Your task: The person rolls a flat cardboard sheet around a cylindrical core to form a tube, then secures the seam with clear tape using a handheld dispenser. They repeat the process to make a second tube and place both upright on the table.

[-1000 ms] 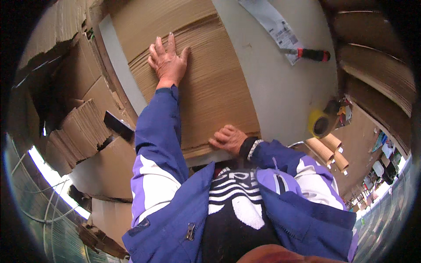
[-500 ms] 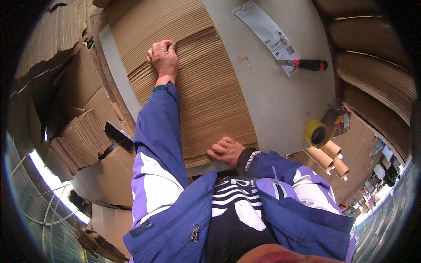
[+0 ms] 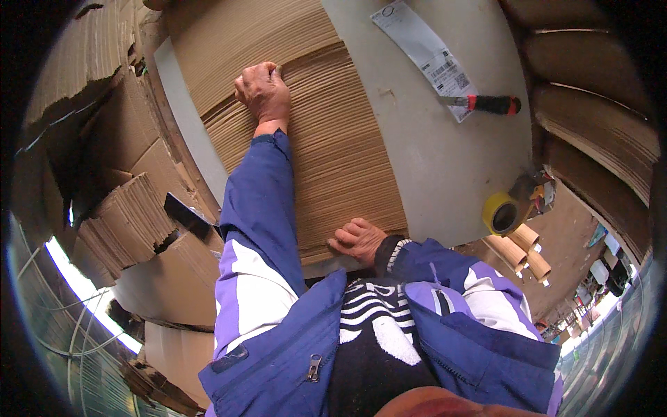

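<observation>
Left hand (image 3: 264, 90) clenched at far crease (image 3: 314, 60) of cardboard (image 3: 340, 146), long axis near-far; right hand (image 3: 358, 241) unclenched on near edge.

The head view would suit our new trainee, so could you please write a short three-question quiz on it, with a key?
1. Which hand is farther up the ridged cardboard, away from the person's body? A) left B) right C) neither
2. True or false: the yellow tape roll is to the right of the cardboard.
3. What does the blade of the red-and-black-handled tool lie across?

Key: 1. A, the left hand. 2. True. 3. A white printed slip.
</observation>
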A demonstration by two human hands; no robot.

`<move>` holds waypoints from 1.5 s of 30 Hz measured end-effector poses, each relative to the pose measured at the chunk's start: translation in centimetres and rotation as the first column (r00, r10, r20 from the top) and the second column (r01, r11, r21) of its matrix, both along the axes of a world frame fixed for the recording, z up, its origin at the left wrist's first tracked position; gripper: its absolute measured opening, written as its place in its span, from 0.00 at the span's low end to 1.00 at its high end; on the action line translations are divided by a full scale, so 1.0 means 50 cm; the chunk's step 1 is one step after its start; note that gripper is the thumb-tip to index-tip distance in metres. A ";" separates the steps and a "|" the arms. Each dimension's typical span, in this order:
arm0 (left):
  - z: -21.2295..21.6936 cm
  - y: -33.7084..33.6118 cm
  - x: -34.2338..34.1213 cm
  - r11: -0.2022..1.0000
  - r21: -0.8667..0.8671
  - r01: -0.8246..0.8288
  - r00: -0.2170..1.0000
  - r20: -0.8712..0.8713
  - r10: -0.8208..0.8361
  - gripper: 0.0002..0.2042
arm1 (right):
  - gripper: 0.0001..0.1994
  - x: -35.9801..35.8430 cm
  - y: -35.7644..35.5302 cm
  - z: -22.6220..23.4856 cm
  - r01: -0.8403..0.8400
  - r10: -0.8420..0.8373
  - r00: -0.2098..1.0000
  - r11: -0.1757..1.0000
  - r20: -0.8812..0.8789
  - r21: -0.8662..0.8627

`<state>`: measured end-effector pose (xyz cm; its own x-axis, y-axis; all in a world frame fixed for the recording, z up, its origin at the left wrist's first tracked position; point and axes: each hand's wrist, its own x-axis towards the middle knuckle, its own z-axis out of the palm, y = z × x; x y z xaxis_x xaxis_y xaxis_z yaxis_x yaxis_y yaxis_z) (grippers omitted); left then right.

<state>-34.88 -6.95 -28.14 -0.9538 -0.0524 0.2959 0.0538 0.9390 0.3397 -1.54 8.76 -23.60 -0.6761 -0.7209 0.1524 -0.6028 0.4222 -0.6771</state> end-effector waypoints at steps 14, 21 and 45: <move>0.000 -0.010 0.000 0.999 0.025 0.024 0.999 -0.030 -0.023 0.04 | 0.26 -0.006 0.005 0.011 -0.008 0.008 1.000 1.000 0.004 0.013; 0.006 -0.005 0.003 0.998 0.045 0.035 0.998 -0.057 -0.032 0.04 | 0.25 -0.004 0.004 0.009 -0.010 0.010 1.000 1.000 -0.001 0.016; 0.079 0.015 0.442 0.978 -0.138 0.153 0.910 0.406 -0.085 0.33 | 0.20 -0.061 0.073 0.040 -0.182 0.206 0.951 0.976 0.231 -0.123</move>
